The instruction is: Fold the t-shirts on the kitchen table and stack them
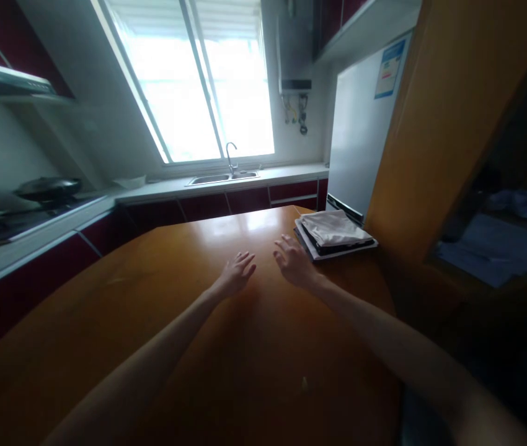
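Both my arms reach out over an orange-brown wooden table (152,297). My left hand (237,272) lies palm down on the tabletop with its fingers stretched forward, holding nothing. My right hand (292,261) hovers just to its right, fingers spread and empty. A stack of folded cloths (335,232), a white one on top of darker ones, sits at the table's far right corner, a short way beyond my right hand.
A kitchen counter (226,186) with a sink and tap (230,162) runs under the bright window. A stove with a dark pan (48,188) stands at the left. A white fridge (361,136) and an orange cabinet side (444,124) stand at the right.
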Available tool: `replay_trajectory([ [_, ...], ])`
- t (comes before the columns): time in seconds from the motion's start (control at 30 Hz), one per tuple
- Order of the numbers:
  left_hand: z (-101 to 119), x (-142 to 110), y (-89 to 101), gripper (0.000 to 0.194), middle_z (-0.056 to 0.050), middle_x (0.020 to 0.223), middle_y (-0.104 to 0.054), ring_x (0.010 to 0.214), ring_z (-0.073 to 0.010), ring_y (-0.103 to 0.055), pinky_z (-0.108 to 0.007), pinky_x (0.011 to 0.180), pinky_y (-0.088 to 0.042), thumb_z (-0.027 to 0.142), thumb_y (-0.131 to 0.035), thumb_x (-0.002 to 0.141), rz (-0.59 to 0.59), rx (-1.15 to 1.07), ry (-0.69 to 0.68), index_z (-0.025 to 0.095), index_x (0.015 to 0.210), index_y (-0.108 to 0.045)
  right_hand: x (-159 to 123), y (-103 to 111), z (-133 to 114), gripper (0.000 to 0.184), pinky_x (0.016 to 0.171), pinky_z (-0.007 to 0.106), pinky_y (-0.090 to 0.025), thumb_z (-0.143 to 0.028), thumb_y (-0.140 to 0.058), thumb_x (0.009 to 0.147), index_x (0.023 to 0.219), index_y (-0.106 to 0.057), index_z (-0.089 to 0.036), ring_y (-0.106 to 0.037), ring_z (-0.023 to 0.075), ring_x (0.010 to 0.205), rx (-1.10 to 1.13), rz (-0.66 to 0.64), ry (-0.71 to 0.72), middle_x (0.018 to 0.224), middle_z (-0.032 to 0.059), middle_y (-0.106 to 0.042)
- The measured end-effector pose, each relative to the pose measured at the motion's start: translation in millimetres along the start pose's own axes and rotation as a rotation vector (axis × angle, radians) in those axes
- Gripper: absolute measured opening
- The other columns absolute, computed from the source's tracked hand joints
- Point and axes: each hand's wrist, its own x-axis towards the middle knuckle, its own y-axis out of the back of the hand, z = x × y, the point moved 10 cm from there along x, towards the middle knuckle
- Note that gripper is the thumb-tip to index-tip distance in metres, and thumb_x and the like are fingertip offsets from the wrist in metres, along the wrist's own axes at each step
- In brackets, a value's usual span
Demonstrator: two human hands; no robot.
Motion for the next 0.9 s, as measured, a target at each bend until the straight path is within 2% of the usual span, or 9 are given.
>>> replay_trajectory([
  [0.07, -20.1, -41.7, 1.0, 0.057, -0.012, 0.161, -0.037, 0.152, -0.0313, -0.027, -0.058, 0.120, -0.024, 0.046, -0.032, 0.103, -0.012, 0.040, 0.065, 0.020, 0.151, -0.047, -19.3, -40.9, -21.4, 0.048, 0.122, 0.039, -0.025, -0.036, -0.043, 0.101, 0.142, -0.056, -0.015, -0.034, 0.0252, 0.148, 0.037, -0.135, -0.046, 0.157, 0.0150, -0.041],
  [0.13, -34.9, -79.5, 3.9, 0.056, -0.012, 0.161, -0.037, 0.151, -0.0309, -0.029, -0.060, 0.119, -0.025, 0.044, -0.031, 0.103, -0.002, 0.077, 0.108, 0.021, 0.151, -0.047, -35.7, -72.8, -36.8, 0.051, 0.122, 0.042, -0.025, -0.038, -0.043, 0.101, 0.146, -0.053, -0.015, -0.032, 0.0259, 0.149, 0.059, -0.231, -0.098, 0.160, 0.0158, -0.037],
  [0.23, -45.4, -124.0, 5.0, 0.055, -0.012, 0.161, -0.037, 0.152, -0.0302, -0.028, -0.061, 0.119, -0.025, 0.042, -0.030, 0.103, 0.014, 0.127, 0.137, 0.022, 0.151, -0.047, -55.4, -105.0, -54.5, 0.053, 0.122, 0.047, -0.024, -0.040, -0.042, 0.101, 0.148, -0.050, -0.016, -0.028, 0.0273, 0.151, 0.058, -0.303, -0.140, 0.162, 0.0165, -0.032],
  [0.33, -42.1, -150.4, -0.4, 0.054, -0.011, 0.163, -0.033, 0.153, -0.0297, -0.025, -0.061, 0.120, -0.023, 0.038, -0.030, 0.103, 0.020, 0.138, 0.145, 0.022, 0.152, -0.047, -73.0, -126.5, -68.6, 0.054, 0.122, 0.049, -0.021, -0.040, -0.042, 0.101, 0.150, -0.048, -0.017, -0.024, 0.0273, 0.153, 0.012, -0.352, -0.124, 0.164, 0.0157, -0.028],
  [0.43, -28.8, -160.2, -9.0, 0.056, -0.009, 0.165, -0.028, 0.155, -0.0296, -0.019, -0.060, 0.122, -0.019, 0.038, -0.030, 0.103, 0.008, 0.134, 0.112, 0.022, 0.155, -0.043, -88.2, -140.1, -79.2, 0.057, 0.124, 0.051, -0.013, -0.039, -0.041, 0.101, 0.153, -0.043, -0.015, -0.018, 0.0272, 0.155, -0.082, -0.409, -0.058, 0.165, 0.0164, -0.024],
  [0.53, -20.6, -161.5, -14.4, 0.058, -0.008, 0.165, -0.027, 0.155, -0.0305, -0.019, -0.060, 0.122, -0.015, 0.042, -0.031, 0.103, -0.020, 0.126, 0.088, 0.023, 0.157, -0.039, -96.2, -143.9, -82.6, 0.059, 0.124, 0.051, -0.008, -0.041, -0.040, 0.102, 0.155, -0.041, -0.015, -0.017, 0.0275, 0.155, -0.159, -0.442, -0.021, 0.165, 0.0169, -0.024],
  [0.9, -21.5, -162.9, -14.4, 0.057, -0.008, 0.166, -0.027, 0.154, -0.0310, -0.022, -0.058, 0.122, -0.019, 0.046, -0.032, 0.103, -0.027, 0.115, 0.069, 0.028, 0.156, -0.040, -98.0, -142.2, -80.9, 0.058, 0.124, 0.048, -0.011, -0.044, -0.040, 0.102, 0.154, -0.043, -0.020, -0.020, 0.0245, 0.154, -0.193, -0.461, -0.019, 0.165, 0.0132, -0.028],
])
